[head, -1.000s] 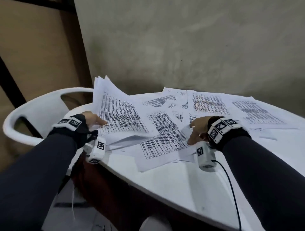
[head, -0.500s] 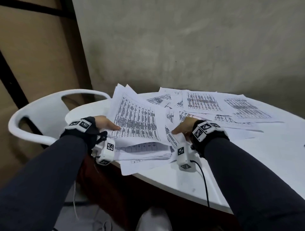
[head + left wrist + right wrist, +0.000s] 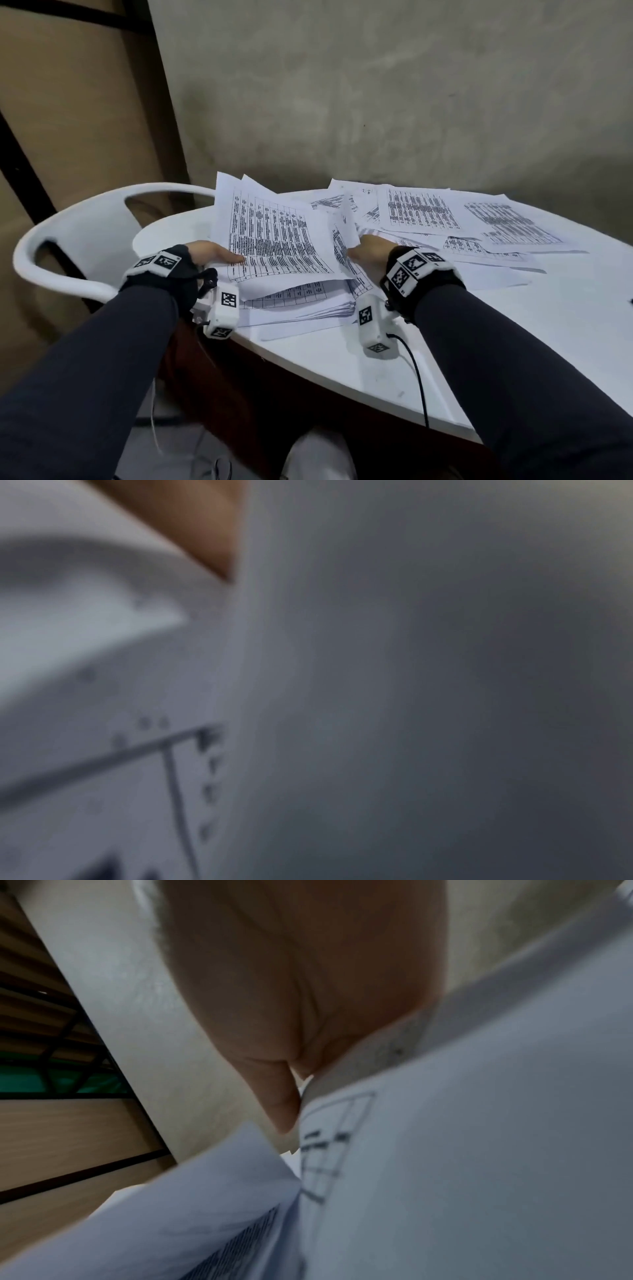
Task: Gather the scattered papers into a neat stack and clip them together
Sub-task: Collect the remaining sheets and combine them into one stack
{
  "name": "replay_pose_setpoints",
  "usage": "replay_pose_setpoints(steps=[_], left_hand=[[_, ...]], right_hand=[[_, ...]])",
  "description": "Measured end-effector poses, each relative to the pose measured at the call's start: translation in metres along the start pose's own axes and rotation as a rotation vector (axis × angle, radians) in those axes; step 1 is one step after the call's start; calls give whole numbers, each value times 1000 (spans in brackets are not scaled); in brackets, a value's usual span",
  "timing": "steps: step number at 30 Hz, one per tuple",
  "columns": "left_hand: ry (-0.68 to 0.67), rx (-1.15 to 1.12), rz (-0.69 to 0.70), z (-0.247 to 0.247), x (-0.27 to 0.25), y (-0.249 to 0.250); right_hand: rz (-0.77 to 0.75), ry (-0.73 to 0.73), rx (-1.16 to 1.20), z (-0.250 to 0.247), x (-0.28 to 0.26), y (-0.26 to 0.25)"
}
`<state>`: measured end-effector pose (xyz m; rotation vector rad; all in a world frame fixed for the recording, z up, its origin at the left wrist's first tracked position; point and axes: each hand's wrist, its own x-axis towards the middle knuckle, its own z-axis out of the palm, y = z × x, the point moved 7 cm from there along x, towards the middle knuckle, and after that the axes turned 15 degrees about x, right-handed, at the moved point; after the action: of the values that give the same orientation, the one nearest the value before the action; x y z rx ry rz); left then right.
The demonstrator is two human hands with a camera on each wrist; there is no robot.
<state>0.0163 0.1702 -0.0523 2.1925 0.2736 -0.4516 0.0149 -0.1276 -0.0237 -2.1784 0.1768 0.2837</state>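
Observation:
A loose sheaf of printed papers (image 3: 277, 240) is tilted up at the table's near left edge, its lower sheets fanned out unevenly. My left hand (image 3: 214, 253) grips its left side, thumb on the top sheet and fingers hidden beneath. My right hand (image 3: 368, 250) holds sheets against the sheaf's right side, its fingers hidden under paper. In the right wrist view, my palm and thumb (image 3: 308, 988) press on a table-printed sheet (image 3: 479, 1150). The left wrist view is a blur of paper (image 3: 103, 750). Several more sheets (image 3: 418, 209) lie spread behind and to the right. No clip is visible.
The white round table (image 3: 342, 363) has bare surface in front of the papers and to the right. A white plastic chair (image 3: 68, 236) stands against its left side. A grey wall (image 3: 376, 102) rises close behind. A black cable (image 3: 416, 370) hangs from my right wrist camera.
My right hand has slid left, bringing sheets against the sheaf. My left hand has kept its grip while the sheaf has thickened and bunched between both hands.

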Motion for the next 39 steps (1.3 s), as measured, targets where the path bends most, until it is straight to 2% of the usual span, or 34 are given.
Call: replay_pose_setpoints(steps=[2, 4, 8, 10, 12, 13, 15, 17, 19, 22, 24, 27, 30, 32, 33, 36, 39], left_hand=[[-22, -3, 12, 0, 6, 0], [2, 0, 23, -7, 33, -10], [13, 23, -5, -9, 48, -9], [30, 61, -6, 2, 8, 16], [49, 91, 1, 11, -11, 32], [73, 118, -4, 14, -13, 35], [104, 108, 7, 17, -18, 39], [119, 69, -27, 19, -22, 37], [111, 50, -54, 17, -20, 34], [22, 75, -12, 20, -15, 32], [32, 68, 1, 15, -4, 26], [74, 80, -9, 10, -6, 28], [93, 121, -15, 15, -15, 36], [123, 127, 24, 17, -18, 43], [122, 113, 40, 17, -19, 45], [109, 104, -5, 14, -14, 38], [68, 92, 35, 14, -10, 34]], right_hand=[[-30, 63, 33, -9, -2, -2], [12, 108, 39, -19, -3, 8], [59, -6, -339, -18, -3, 18], [5, -85, -408, -12, -4, 12], [-15, -139, -359, -11, -5, 10], [7, -134, -238, -15, -7, 11], [39, -45, -81, -25, -3, 19], [62, 36, -206, -30, -6, 23], [28, 6, -306, -25, -8, 20], [-10, -103, -196, -15, -3, 8], [-14, -34, -141, -24, 0, 5], [49, 46, -334, -39, 4, 24], [84, -87, -505, -28, -2, 33], [38, -180, -536, -21, -11, 21], [24, -185, -480, -22, -17, 13], [65, -127, -281, -40, -8, 15], [135, 16, -380, -56, 2, 39]])
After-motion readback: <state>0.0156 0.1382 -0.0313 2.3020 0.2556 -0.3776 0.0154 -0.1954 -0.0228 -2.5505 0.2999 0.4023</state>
